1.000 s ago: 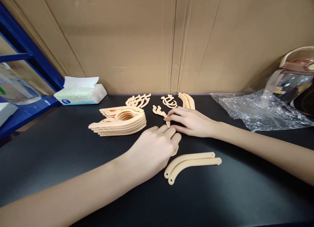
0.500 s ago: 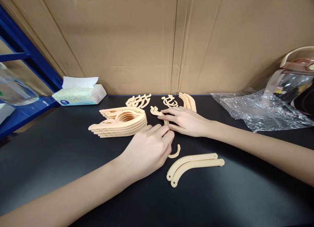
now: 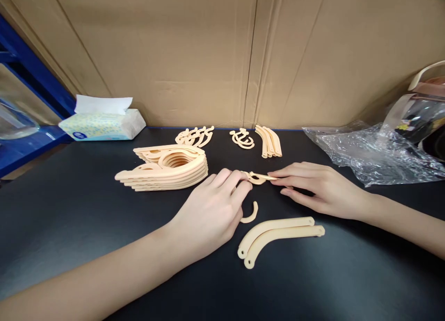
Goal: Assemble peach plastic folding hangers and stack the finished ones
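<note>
The blue badge (image 3: 79,135) on the tissue pack (image 3: 99,126), upper left of the frame, is too small to read; at centre, above the black bench (image 3: 181,284), the left hand (image 3: 215,207) has its grip around one end of the beige pieces (image 3: 266,176), fingertips partly hidden, the right hand (image 3: 325,189) pinching the other; a curved hook (image 3: 255,211) is half covered; the bottle (image 3: 413,119) is cut off at right.
</note>
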Demonstrator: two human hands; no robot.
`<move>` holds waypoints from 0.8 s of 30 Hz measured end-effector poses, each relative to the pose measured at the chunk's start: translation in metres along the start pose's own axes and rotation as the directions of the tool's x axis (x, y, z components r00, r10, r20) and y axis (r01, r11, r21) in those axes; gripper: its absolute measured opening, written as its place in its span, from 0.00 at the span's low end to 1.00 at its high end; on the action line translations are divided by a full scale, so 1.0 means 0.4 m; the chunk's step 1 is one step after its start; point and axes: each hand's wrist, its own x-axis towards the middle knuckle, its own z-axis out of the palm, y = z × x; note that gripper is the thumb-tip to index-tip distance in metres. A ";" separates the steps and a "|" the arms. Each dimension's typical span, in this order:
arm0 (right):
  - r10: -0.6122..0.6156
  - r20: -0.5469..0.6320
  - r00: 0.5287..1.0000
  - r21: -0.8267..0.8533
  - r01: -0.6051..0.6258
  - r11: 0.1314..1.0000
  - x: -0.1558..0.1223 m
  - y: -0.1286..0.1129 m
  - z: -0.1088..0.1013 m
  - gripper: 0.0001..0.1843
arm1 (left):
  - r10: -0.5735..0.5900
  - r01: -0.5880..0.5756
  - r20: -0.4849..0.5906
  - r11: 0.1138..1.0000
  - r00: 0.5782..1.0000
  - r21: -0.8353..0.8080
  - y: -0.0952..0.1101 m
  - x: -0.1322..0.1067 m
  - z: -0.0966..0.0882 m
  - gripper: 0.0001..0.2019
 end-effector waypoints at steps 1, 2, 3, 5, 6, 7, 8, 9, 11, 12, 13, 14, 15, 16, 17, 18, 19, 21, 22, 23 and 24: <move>0.012 0.008 1.000 0.037 -0.012 0.999 -0.011 0.001 -0.011 0.14 | 0.003 -0.003 -0.019 1.000 1.000 -0.019 0.000 0.000 0.002 0.15; 0.026 0.024 0.999 0.068 -0.027 0.997 -0.017 0.003 -0.020 0.13 | 0.017 -0.018 -0.035 0.999 0.999 -0.030 0.000 0.000 0.004 0.16; 0.044 0.039 0.998 0.096 -0.048 0.994 -0.021 0.005 -0.028 0.12 | 0.035 -0.036 -0.045 0.999 0.998 -0.035 0.001 0.000 0.006 0.17; 0.072 0.053 0.996 0.140 -0.079 0.987 -0.019 0.008 -0.035 0.10 | 0.098 -0.099 -0.057 0.995 0.994 -0.012 0.002 -0.001 0.011 0.19; 0.086 0.057 0.995 0.157 -0.094 0.983 -0.016 0.009 -0.034 0.09 | 0.116 -0.117 -0.055 0.993 0.992 -0.008 0.002 -0.001 0.013 0.19; 0.100 0.057 0.993 0.172 -0.109 0.979 -0.013 0.009 -0.031 0.09 | 0.125 -0.126 -0.049 0.992 0.991 -0.013 0.002 -0.001 0.014 0.19; 0.115 0.054 0.992 0.183 -0.123 0.975 -0.010 0.009 -0.027 0.09 | 0.122 -0.123 -0.038 0.992 0.992 -0.029 0.002 -0.001 0.014 0.18; 0.129 0.047 0.991 0.192 -0.135 0.972 -0.008 0.008 -0.022 0.09 | 0.115 -0.116 -0.025 0.992 0.993 -0.053 0.001 -0.001 0.014 0.18; 0.141 0.028 0.990 0.204 -0.144 0.968 -0.006 0.004 -0.011 0.09 | 0.106 -0.106 -0.002 0.989 0.994 -0.107 0.000 0.001 0.011 0.18; 0.140 0.020 0.990 0.209 -0.141 0.968 -0.007 0.002 -0.006 0.09 | 0.106 -0.104 0.004 0.986 0.994 -0.129 -0.001 0.002 0.009 0.18; 0.136 0.015 0.991 0.214 -0.136 0.967 -0.009 -0.001 -0.002 0.08 | 0.108 -0.106 0.006 0.984 0.994 -0.146 -0.002 0.002 0.007 0.18; 0.133 0.012 0.991 0.220 -0.132 0.966 -0.011 -0.002 0.001 0.08 | 0.111 -0.108 0.010 0.981 0.994 -0.158 -0.002 0.003 0.005 0.18; 0.132 0.009 0.991 0.228 -0.131 0.965 -0.013 -0.004 0.003 0.08 | 0.113 -0.110 0.013 0.980 0.993 -0.165 -0.002 0.004 0.003 0.18; 0.137 0.007 0.991 0.238 -0.134 0.962 -0.015 -0.004 0.004 0.08 | 0.114 -0.109 0.016 0.979 0.993 -0.170 -0.002 0.004 0.002 0.18; 0.148 0.005 0.989 0.250 -0.145 0.958 -0.016 -0.004 0.004 0.08 | 0.112 -0.108 0.018 0.979 0.993 -0.173 -0.002 0.004 0.002 0.18; 0.165 0.004 0.986 0.260 -0.160 0.952 -0.018 -0.003 0.004 0.09 | 0.112 -0.107 0.020 0.979 0.994 -0.174 -0.002 0.004 0.002 0.18; 0.184 0.004 0.983 0.268 -0.178 0.947 -0.018 -0.002 0.004 0.09 | 0.112 -0.106 0.021 0.979 0.994 -0.175 -0.002 0.003 0.002 0.18; 0.207 0.004 0.978 0.277 -0.200 0.940 -0.019 0.002 0.002 0.10 | 0.117 -0.112 0.018 0.977 0.993 -0.180 -0.004 0.002 0.003 0.18; 0.205 0.004 0.979 0.279 -0.198 0.940 -0.020 0.003 0.002 0.11 | 0.121 -0.116 0.016 0.976 0.993 -0.184 -0.005 0.001 0.003 0.18; 0.194 0.002 0.981 0.279 -0.187 0.942 -0.020 0.004 0.001 0.10 | 0.123 -0.118 0.012 0.974 0.992 -0.192 -0.007 0.001 0.004 0.18; 0.177 0.000 0.984 0.280 -0.170 0.945 -0.020 0.005 0.001 0.10 | 0.118 -0.113 0.011 0.973 0.993 -0.202 -0.007 0.000 0.004 0.18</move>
